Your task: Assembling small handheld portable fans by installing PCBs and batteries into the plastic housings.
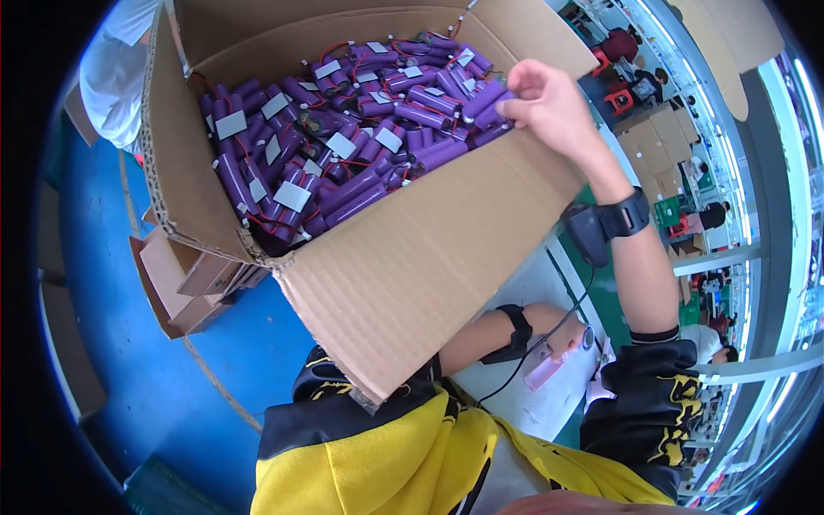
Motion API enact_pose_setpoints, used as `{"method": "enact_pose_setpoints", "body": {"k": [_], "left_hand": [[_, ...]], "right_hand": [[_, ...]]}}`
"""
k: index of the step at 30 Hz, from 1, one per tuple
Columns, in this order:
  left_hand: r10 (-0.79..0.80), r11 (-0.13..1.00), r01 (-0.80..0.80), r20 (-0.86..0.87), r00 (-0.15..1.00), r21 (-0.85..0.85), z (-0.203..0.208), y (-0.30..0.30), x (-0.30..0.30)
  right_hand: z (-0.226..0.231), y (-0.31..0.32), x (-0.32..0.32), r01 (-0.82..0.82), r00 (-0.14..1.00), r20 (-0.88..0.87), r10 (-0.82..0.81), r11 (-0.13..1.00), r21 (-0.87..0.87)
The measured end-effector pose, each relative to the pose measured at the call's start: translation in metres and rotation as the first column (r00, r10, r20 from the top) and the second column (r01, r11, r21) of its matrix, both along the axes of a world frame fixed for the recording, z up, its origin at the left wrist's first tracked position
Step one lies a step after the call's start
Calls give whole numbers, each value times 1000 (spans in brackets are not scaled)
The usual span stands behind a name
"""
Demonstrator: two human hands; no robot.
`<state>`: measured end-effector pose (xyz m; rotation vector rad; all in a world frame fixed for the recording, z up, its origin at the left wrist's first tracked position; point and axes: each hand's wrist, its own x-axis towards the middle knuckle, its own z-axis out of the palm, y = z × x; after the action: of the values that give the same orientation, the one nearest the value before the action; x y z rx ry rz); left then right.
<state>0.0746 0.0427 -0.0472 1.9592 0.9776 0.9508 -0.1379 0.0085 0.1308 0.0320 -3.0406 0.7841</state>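
A single view is given, shot from the wearer's head by the left camera of a side-by-side pair. It is aimed downward, with the jacket (360, 468) caught along the lower edge. Straight edges are bent by the fisheye; corners are blacked out. The box (412, 266) is seen close up, from above, upper centre. Floor (120, 283) is seen farther off at left; distant people (620, 45) are shown small, tipped sideways, at right.
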Motion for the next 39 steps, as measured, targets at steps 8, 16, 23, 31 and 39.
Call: {"method": "enact_pose_setpoints", "body": {"k": [8, 16, 23, 31, 39], "left_hand": [[193, 977, -193, 4, 981, 91, -10, -11, -2], [261, 962, -268, 120, 958, 49, -16, -29, -20], [94, 968, -88, 13, 996, -234, 12, -53, -50], [85, 896, -50, 59, 995, -441, 29, -62, -57], [189, 868, -127, 83, 979, -479, 45, -65, -59]], "right_hand": [[57, 24, 157, -165, 682, -635, -363, 770, -617], [-48, 60, 323, 255, 843, -45, -536, 471, -844], [-113, 63, 378, 566, 668, 161, -726, 356, -744], [-148, 31, 364, 474, 669, -475, -572, 820, -321], [-150, 27, 366, 475, 719, -492, -492, 864, -170]]}}
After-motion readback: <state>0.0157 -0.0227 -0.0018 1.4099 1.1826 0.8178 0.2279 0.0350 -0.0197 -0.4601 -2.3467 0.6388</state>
